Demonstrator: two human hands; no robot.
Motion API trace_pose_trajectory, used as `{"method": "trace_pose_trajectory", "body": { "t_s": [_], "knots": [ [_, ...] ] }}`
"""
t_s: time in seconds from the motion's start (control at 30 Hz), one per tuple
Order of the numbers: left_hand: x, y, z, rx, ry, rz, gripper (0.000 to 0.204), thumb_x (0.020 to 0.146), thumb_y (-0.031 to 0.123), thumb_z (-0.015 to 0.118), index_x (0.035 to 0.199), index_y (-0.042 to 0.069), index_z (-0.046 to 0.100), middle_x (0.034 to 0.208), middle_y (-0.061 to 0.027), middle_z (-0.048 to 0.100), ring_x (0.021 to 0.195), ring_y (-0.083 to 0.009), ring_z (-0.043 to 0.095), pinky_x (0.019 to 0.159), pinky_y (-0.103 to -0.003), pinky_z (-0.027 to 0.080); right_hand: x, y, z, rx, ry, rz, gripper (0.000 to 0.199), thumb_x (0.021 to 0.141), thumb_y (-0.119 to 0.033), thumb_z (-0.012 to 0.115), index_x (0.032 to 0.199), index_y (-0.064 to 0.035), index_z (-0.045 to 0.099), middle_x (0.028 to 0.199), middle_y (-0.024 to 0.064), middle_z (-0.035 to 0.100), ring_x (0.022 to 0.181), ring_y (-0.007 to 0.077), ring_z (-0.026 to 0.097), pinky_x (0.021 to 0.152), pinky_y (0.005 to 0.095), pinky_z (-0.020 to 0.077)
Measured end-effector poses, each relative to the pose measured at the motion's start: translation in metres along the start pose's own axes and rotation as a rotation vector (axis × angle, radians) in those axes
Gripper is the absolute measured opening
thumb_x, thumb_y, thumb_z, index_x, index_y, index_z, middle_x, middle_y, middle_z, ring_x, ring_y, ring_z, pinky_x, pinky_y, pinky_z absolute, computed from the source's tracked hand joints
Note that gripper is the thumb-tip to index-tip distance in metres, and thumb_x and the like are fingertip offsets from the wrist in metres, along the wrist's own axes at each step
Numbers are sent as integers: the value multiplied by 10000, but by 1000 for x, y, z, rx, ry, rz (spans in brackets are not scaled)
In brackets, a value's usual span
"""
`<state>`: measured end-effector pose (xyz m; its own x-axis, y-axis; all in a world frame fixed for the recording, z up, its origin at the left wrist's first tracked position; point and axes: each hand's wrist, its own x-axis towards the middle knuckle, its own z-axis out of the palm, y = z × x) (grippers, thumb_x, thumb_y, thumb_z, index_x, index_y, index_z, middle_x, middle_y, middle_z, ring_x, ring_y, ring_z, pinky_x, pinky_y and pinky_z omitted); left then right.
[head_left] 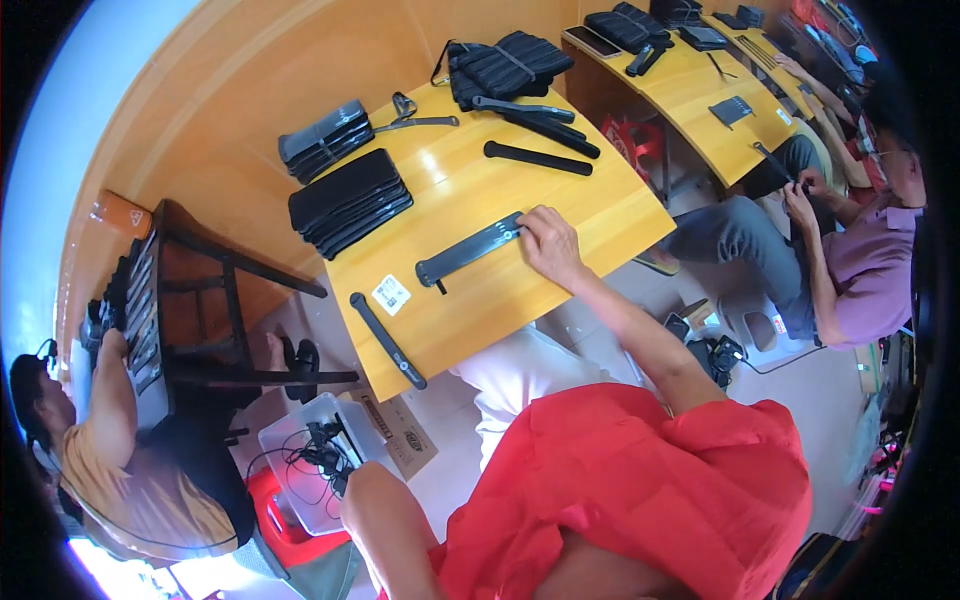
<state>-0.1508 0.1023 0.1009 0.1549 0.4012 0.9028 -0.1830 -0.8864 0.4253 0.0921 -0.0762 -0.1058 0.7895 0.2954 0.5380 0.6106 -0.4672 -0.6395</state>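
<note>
On my feed, the yellow table [470, 318] spreads around the right hand [548, 245]. Only the left arm [385, 522] shows, so I can't tell the left hand's state. A black stack [347, 198] sits left of the right hand, whose fingertips seemingly pinch the near end of a strap [465, 251].
</note>
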Motion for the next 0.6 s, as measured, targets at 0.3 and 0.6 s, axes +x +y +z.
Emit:
{"method": "trace_pose_trajectory", "body": {
  "t_s": [0.3, 0.6],
  "knots": [
    [-6, 3, -12, 31, -23, -13, 150, 759, 2, 549, 900, -24, 592, 890, -147, 604, 812, -229, 594, 777, -348, 485, -20, -12, 11, -264, -281, -292, 378, 810, -205, 583, 1102, 35, 567, 1189, 144, 536, 1165, 271, 469, 1041, 427, 299],
    [-14, 10, -16, 8, -34, -32, 142, 767, 11, 550, 899, -25, 588, 881, -145, 602, 812, -229, 594, 770, -341, 488, -2, -53, 19, -211, -353, -243, 439, 816, -238, 583, 1183, -5, 522, 1296, 144, 464, 1251, 281, 388, 1050, 445, 272]
  ]
}}
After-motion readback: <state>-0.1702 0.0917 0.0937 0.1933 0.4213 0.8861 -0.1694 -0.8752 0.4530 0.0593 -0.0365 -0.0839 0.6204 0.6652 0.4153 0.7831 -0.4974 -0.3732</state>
